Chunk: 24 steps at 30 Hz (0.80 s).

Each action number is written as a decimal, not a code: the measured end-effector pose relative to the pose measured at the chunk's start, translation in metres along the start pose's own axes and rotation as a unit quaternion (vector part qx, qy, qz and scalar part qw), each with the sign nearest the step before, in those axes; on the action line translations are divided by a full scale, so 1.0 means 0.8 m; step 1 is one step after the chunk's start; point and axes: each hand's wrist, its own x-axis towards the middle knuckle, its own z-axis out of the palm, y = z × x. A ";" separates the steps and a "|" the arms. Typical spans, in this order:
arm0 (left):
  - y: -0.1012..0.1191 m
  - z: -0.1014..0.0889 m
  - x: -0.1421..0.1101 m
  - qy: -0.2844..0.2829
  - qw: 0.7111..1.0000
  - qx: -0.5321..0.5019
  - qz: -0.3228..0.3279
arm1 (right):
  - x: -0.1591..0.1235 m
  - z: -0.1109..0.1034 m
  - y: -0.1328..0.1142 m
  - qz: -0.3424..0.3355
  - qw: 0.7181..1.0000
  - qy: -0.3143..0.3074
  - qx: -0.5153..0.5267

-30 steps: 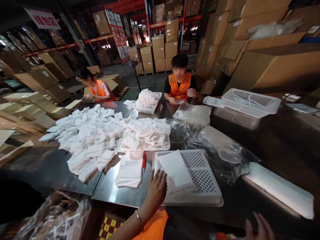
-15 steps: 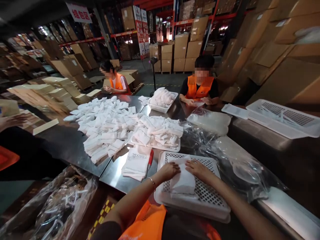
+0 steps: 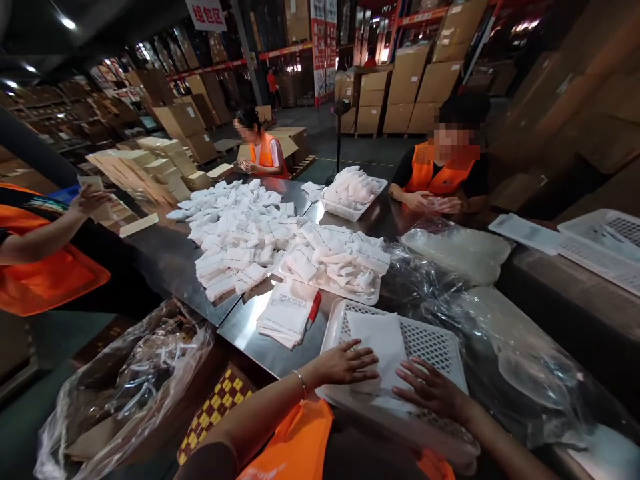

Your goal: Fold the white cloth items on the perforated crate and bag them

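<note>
A white perforated plastic tray (image 3: 436,347) lies in front of me on the metal table, with a flat white bag (image 3: 380,340) on it. My left hand (image 3: 345,363) lies flat with fingers spread on the bag's near left edge. My right hand (image 3: 433,390) rests open, fingers apart, on the bag's near right part. To the left of the tray sits a small stack of printed white bags (image 3: 287,313) with a red marker (image 3: 314,309) beside it.
A big heap of white packets (image 3: 240,227) covers the table, some on a tray (image 3: 340,263). Crumpled clear plastic (image 3: 480,313) lies to the right. Two people in orange vests sit opposite; another person's arm (image 3: 47,230) is at left. A plastic-lined bin (image 3: 125,383) stands below.
The view swung to the left. One second ago only my left hand lay on the bag; then both came onto it, and they have since slid toward its near edge, fingers spread.
</note>
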 end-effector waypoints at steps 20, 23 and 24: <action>-0.026 -0.001 0.013 -0.012 0.998 -0.056 -0.002 | 0.033 0.012 0.025 -0.034 0.999 -0.011 0.033; -0.030 0.001 0.009 0.006 0.998 -0.059 0.021 | 0.026 0.016 0.023 -0.030 0.999 -0.025 0.015; -0.031 0.001 0.007 0.011 0.998 -0.059 0.033 | 0.021 0.018 0.023 -0.028 0.999 -0.023 0.022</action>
